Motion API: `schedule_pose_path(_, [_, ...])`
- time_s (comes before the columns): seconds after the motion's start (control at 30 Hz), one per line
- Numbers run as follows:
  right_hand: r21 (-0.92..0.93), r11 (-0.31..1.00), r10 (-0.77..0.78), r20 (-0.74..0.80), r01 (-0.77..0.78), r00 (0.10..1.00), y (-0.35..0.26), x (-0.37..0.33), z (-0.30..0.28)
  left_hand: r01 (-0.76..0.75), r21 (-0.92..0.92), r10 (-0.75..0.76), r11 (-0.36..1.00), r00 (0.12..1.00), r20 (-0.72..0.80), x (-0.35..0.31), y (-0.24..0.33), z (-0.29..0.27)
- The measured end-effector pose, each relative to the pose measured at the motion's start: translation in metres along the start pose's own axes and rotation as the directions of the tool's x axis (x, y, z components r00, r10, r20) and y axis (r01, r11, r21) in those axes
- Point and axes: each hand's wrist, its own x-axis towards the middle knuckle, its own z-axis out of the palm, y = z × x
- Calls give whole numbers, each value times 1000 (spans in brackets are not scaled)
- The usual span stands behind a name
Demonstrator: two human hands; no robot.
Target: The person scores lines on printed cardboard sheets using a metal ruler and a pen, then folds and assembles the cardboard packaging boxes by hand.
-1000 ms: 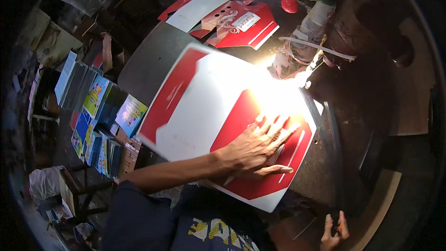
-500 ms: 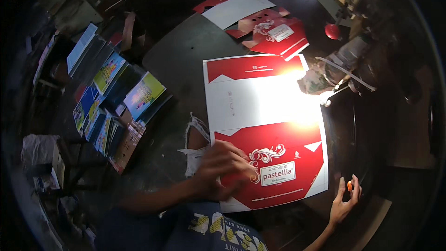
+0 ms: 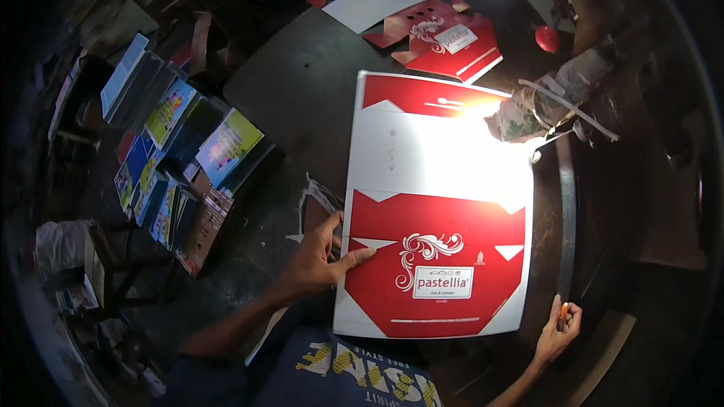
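A large red and white printed cardboard sheet (image 3: pixel 443 218) lies in front of me, its far part washed out by glare. My left hand (image 3: pixel 320 256) grips its left edge, thumb on top and the other fingers partly hidden beneath. Off the sheet's near right corner, my right hand (image 3: pixel 558 332) is closed around a small orange tool (image 3: pixel 562 316), mostly hidden by the fingers. A long metal ruler (image 3: pixel 566 218) runs along the right of the sheet, its near end at my right fingertips.
Bright lamp light falls by a plastic-wrapped bundle (image 3: pixel 520 117) at the sheet's far right. Beyond lie a cut red box blank (image 3: pixel 452 45) and a white sheet (image 3: pixel 381 1). Stacks of colourful printed cards (image 3: pixel 230 147) stand left. A red round object (image 3: pixel 547 39) sits at far right.
My left hand has gone from above the sheet to its left edge and taken hold. The sheet has turned slightly clockwise. The ruler now shows plainly on the right.
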Motion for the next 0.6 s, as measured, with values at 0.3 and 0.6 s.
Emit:
schedule_pose_path(0.3, [-74,997,-50,-189,36,981,11,-18,17,212,-278,-258,937,956,-138,5,-33,-21])
schedule_pose_path(0.6, [-161,987,-45,-126,24,991,-26,4,11,297,-540,-313,788,948,65,-13,-68,-42])
